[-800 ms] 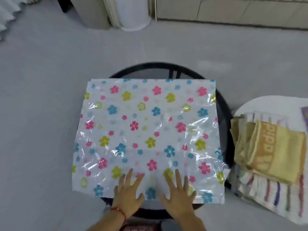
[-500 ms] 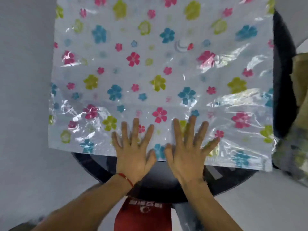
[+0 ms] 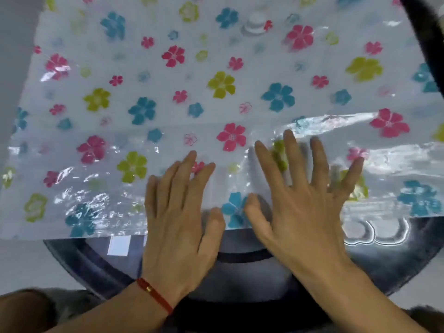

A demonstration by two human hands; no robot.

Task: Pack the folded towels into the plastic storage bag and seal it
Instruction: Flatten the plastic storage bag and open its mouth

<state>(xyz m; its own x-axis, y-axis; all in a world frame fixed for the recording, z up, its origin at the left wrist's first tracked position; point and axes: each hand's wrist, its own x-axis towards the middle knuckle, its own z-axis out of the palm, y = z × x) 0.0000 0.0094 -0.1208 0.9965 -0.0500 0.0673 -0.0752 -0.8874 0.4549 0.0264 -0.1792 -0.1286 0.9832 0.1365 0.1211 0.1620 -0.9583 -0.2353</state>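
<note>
A clear plastic storage bag (image 3: 168, 92) printed with pink, blue and green flowers lies flat on a round dark glass table (image 3: 396, 265). A white round valve (image 3: 255, 24) sits on the bag near the top. My left hand (image 3: 179, 219) rests flat on the bag's near edge, fingers straight and close together. My right hand (image 3: 298, 198) lies beside it on the same edge, fingers spread wide. Neither hand holds anything. The towels are out of view.
The table's dark rim (image 3: 422, 37) curves along the upper right. The bag overhangs the table on the left above grey floor (image 3: 16, 260). A white label (image 3: 119, 245) shows through the glass near the bag's front edge.
The view has closed in on the bag, so the towels at the right left the frame. Both hands stay flat on the near edge; the right one has spread and shifted slightly right.
</note>
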